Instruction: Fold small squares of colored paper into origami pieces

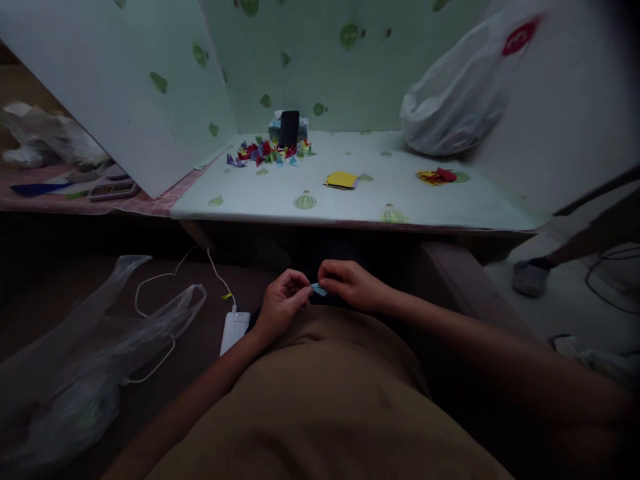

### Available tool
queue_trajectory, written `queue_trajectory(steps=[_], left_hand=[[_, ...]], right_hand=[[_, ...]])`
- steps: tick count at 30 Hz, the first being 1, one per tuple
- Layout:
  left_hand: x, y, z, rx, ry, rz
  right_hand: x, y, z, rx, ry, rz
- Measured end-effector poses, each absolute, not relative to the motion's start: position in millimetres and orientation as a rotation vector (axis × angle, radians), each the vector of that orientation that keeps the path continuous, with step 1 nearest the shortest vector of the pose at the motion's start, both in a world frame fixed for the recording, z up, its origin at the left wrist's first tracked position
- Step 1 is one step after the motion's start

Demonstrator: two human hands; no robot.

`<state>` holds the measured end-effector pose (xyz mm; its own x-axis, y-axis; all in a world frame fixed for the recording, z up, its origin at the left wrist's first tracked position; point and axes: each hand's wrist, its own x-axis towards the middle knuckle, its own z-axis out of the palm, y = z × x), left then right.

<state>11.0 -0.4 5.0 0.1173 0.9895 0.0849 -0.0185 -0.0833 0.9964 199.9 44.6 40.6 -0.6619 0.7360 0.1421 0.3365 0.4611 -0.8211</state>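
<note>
Between my two hands, just above my lap, is a small folded piece of light blue paper. My left hand pinches its left end between thumb and finger. The right end is gripped by my right hand, whose fingers cover part of it. How the paper is folded is too small to make out. On the table beyond, a stack of square paper lies with a yellow sheet on top. Several folded paper cranes in many colours are heaped farther back on the left.
A black phone leans on a tissue box. Red and yellow paper pieces lie at right, near a white plastic bag. Beside me are a white power bank with a cable and a clear plastic bag.
</note>
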Motion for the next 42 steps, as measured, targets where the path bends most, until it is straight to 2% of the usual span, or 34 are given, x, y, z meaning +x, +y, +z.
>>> queue_trajectory(steps=[13, 23, 30, 42], left_hand=[[4.7, -1.0, -2.5, 1.299, 0.897, 1.146], [5.8, -1.0, 1.2, 1.424, 0.963, 1.22], [6.4, 1.9, -0.9, 1.272, 1.004, 1.328], [4.4, 0.9, -1.3, 1.458, 0.974, 1.304]], right_hand=[[206.7, 50.3, 44.5, -0.883, -2.126, 1.503], [207.2, 51.7, 40.7, -0.874, -2.098, 1.546], [202.8, 48.3, 39.7, -0.929, -2.014, 1.457], [203.0, 45.8, 37.0, -0.944, -1.879, 1.684]])
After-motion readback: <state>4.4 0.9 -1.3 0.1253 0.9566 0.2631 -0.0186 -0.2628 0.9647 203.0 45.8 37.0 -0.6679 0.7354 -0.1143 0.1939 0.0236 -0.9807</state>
